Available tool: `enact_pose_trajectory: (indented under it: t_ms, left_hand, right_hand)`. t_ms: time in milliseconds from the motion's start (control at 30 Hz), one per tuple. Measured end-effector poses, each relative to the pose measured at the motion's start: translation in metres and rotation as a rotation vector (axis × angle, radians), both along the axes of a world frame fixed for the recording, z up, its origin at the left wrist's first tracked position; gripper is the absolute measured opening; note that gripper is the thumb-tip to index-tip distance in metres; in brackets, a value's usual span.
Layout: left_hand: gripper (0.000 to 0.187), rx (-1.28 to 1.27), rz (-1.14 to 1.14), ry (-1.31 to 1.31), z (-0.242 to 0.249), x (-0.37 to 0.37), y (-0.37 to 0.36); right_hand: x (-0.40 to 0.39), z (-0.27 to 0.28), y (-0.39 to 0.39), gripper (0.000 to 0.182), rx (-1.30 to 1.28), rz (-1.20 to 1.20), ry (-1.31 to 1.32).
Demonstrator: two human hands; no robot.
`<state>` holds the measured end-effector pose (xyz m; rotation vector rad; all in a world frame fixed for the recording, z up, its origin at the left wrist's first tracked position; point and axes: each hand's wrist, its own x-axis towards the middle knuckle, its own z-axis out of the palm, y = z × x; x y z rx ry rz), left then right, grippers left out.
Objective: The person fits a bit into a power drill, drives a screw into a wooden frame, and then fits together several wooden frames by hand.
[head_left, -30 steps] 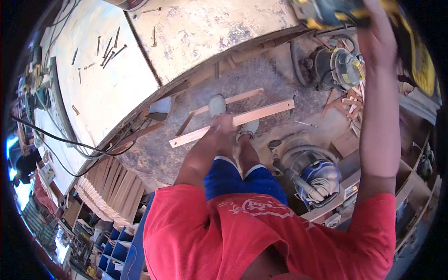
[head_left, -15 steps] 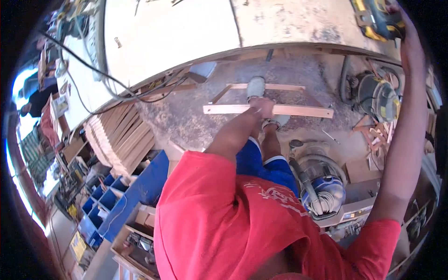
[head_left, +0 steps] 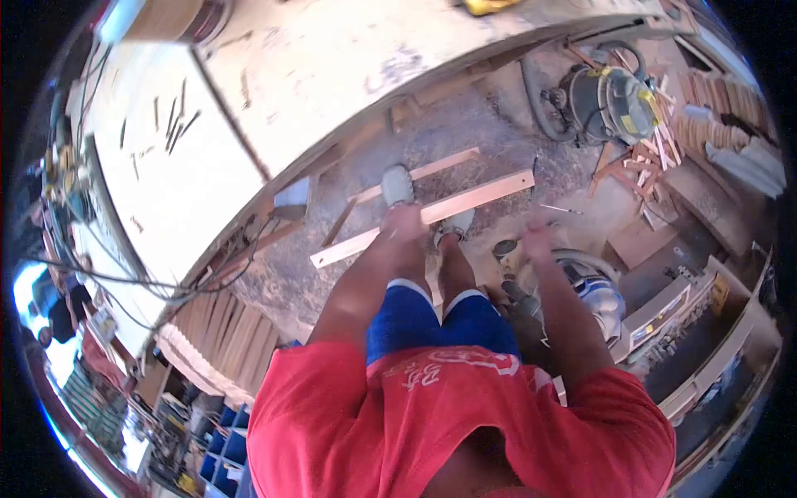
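Observation:
My left hand (head_left: 404, 222) is closed around the long front bar of a light wooden frame (head_left: 477, 196), held low over the floor in front of my legs. The bar has a dark hole near each end. Thinner strips of the frame run behind it, around my shoe. My right hand (head_left: 538, 236) hangs to the right of the frame, above the vacuum cleaner (head_left: 599, 290). Motion smears its fingers, so I cannot make out their shape or any held thing. At the top edge, part of a yellow tool (head_left: 490, 5) shows on the workbench (head_left: 332, 66).
Dark slim pieces (head_left: 178, 120) lie on the bench's left part, near black cables (head_left: 178, 292). Stacked wooden strips (head_left: 212, 340) stand at lower left. A second vacuum (head_left: 610, 104) and wood offcuts (head_left: 639, 170) are at right. Sawdust covers the floor (head_left: 498, 116).
My right hand has come away from the yellow tool on the bench and down beside my body. The frame, still in my left hand, now appears tilted, its right end higher. The view has turned.

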<state>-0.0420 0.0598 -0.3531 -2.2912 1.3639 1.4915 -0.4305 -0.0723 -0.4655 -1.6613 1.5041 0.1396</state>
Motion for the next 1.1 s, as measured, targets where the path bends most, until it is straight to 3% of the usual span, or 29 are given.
enact_pose_trajectory:
  t_ms: [67, 100, 167, 233, 300, 333, 400, 433, 467, 500, 533, 567, 633, 700, 767, 800, 933, 1000, 1033, 1100]
  left_hand:
    - [0.043, -0.015, -0.027, -0.011, 0.002, 0.0, -0.002]
    - [0.044, -0.042, -0.023, -0.028, 0.003, -0.001, -0.003]
    - [0.045, -0.072, -0.049, -0.057, 0.005, -0.003, -0.006]
    - [0.042, -0.004, -0.043, -0.068, 0.005, -0.008, -0.007]
    - [0.042, -0.002, -0.066, -0.091, -0.007, -0.011, 0.004]
    - [0.041, -0.005, -0.058, -0.108, -0.014, -0.011, 0.007]
    - [0.046, 0.057, -0.099, -0.104, -0.014, -0.012, 0.006]
    - [0.051, 0.106, -0.114, -0.092, -0.01, -0.013, 0.002]
    - [0.051, 0.095, -0.055, -0.067, -0.006, -0.014, 0.0]
    - [0.051, 0.106, -0.066, -0.07, -0.01, -0.015, 0.0]
    - [0.05, 0.118, -0.072, -0.102, -0.014, -0.016, 0.001]
    - [0.05, 0.129, -0.075, -0.135, -0.017, -0.016, 0.002]
    - [0.05, 0.166, -0.058, -0.1, -0.01, -0.016, -0.002]
    - [0.05, 0.198, -0.035, -0.061, -0.011, -0.019, 0.001]
    - [0.046, 0.0, -0.075, -0.134, -0.015, -0.024, 0.007]
    - [0.046, 0.004, -0.07, -0.137, -0.013, -0.023, 0.006]
    - [0.047, 0.149, -0.013, -0.051, -0.01, -0.022, -0.001]
    - [0.047, 0.191, -0.024, -0.075, -0.012, -0.02, -0.003]
    - [0.047, 0.218, -0.019, -0.06, -0.01, -0.02, -0.006]
    - [0.047, 0.252, -0.019, -0.046, -0.012, -0.022, -0.002]
  right_hand:
    - [-0.003, -0.024, 0.021, 0.047, 0.108, 0.131, 0.348]
    - [-0.005, -0.053, 0.026, 0.047, 0.108, 0.098, 0.333]
    - [-0.004, -0.12, 0.033, 0.043, -0.137, 0.442, 0.03]
    - [0.084, -0.078, 0.008, 0.037, -0.085, -0.431, -0.649]
    - [0.112, -0.123, -0.004, 0.046, 0.363, -0.974, -1.186]
    - [0.132, -0.116, -0.012, 0.046, 0.357, -0.997, -1.201]
    - [0.175, -0.069, -0.03, 0.034, -0.437, -0.496, -0.597]
    - [0.19, -0.088, -0.036, 0.034, -0.434, -0.518, -0.597]
    - [0.204, -0.111, -0.047, 0.022, -0.576, -0.685, -0.751]
    - [0.21, -0.127, -0.049, 0.022, -0.716, -0.85, -0.9]
    - [0.201, -0.117, -0.047, 0.035, -0.513, -0.848, -0.777]
    - [0.194, -0.107, -0.048, 0.035, -0.504, -0.858, -0.774]
    - [0.188, -0.091, -0.049, 0.04, -0.197, -0.787, -0.574]
    - [0.18, -0.109, -0.048, 0.042, -0.159, -0.729, -0.602]
    - [0.178, -0.124, -0.047, 0.043, -0.199, -0.723, -0.636]
    - [0.173, -0.105, -0.054, 0.043, -0.107, -0.626, -0.687]
    - [0.183, -0.095, -0.057, 0.043, -0.202, -0.564, -0.63]
    - [0.197, -0.097, -0.058, 0.042, -0.721, -0.627, -0.735]
    - [0.192, -0.102, -0.056, 0.042, -0.721, -0.629, -0.736]
    - [0.179, -0.11, -0.052, 0.041, -0.462, -0.508, -0.534]
